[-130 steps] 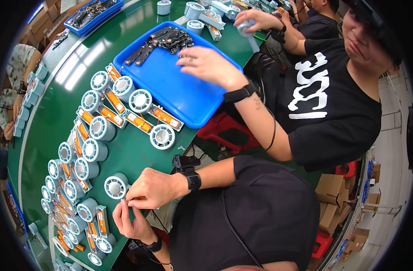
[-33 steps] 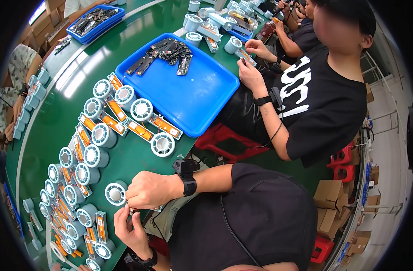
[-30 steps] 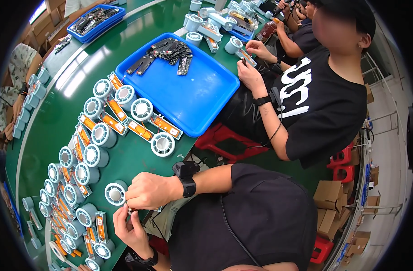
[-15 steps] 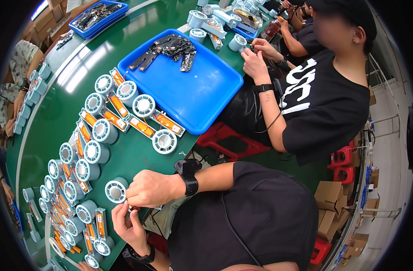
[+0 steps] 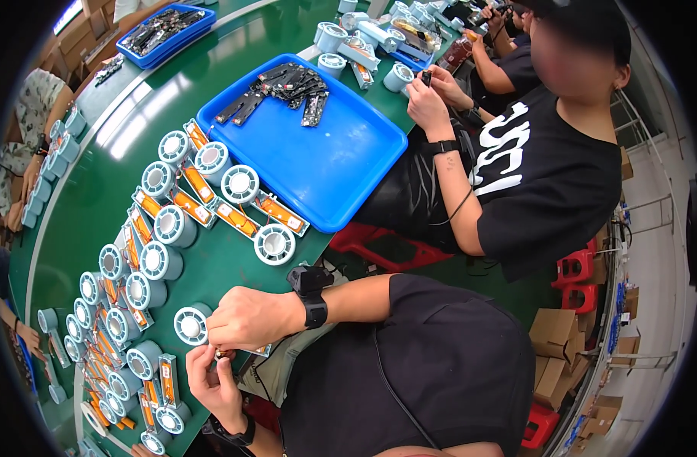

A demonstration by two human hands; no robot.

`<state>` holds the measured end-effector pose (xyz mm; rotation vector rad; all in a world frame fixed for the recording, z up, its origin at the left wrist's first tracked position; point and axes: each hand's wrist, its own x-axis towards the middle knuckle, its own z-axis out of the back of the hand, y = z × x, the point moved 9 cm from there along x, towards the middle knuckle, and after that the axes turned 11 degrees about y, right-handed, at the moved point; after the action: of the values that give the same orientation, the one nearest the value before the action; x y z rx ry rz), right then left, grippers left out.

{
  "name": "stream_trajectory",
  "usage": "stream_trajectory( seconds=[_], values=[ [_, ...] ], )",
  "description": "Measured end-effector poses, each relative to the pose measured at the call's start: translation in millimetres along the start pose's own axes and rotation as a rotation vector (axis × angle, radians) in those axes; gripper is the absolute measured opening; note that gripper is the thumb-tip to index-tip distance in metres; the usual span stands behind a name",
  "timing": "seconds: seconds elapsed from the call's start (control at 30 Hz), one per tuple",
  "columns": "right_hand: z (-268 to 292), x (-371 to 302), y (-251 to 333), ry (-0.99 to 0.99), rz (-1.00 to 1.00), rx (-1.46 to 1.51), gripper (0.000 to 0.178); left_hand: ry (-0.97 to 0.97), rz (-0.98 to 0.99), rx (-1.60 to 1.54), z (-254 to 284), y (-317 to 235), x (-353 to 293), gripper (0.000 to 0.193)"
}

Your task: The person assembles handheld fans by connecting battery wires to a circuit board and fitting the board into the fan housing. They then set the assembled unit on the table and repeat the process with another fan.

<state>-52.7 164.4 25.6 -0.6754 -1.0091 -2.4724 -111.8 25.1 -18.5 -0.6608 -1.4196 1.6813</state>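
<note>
A light-blue handheld fan body (image 5: 191,325) with a round grille lies at the table's near edge, its handle mostly hidden under my hands. My right hand (image 5: 249,318) is closed over the handle, its fingertips bent down to meet those of the other hand. Just below it, my left hand (image 5: 214,385) pinches at a small brass-and-white part (image 5: 223,355) between the hands. Fingers cover most of that part, so I cannot make out what it is or exactly what the right fingertips grip. Both wrists wear black bands.
Rows of similar fan bodies (image 5: 158,259) with orange battery cells spread along the left. Beyond them sits a blue tray (image 5: 326,167) holding black circuit boards (image 5: 291,84). A co-worker (image 5: 539,167) sits at the right, handling a small black piece. Red stools (image 5: 386,245) stand below.
My hands stay together at the same fan body, with only slight finger movement. The co-worker at the right has raised a small black piece; at the far left another person's hand has reached further in.
</note>
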Motion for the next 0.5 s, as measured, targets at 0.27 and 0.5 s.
stream_trajectory(
  seconds=[0.27, 0.5],
  values=[
    [-1.9, -0.5, -6.7, -0.001, -0.069, -0.013, 0.019, 0.037, -0.004, -0.03, 0.4, 5.6, 2.9, 0.02],
    [-1.5, -2.5, -6.0, -0.007, -0.013, -0.043, 0.021, 0.057, 0.008, -0.087, -5.7, 0.5, 7.1, 0.02]
  ],
)
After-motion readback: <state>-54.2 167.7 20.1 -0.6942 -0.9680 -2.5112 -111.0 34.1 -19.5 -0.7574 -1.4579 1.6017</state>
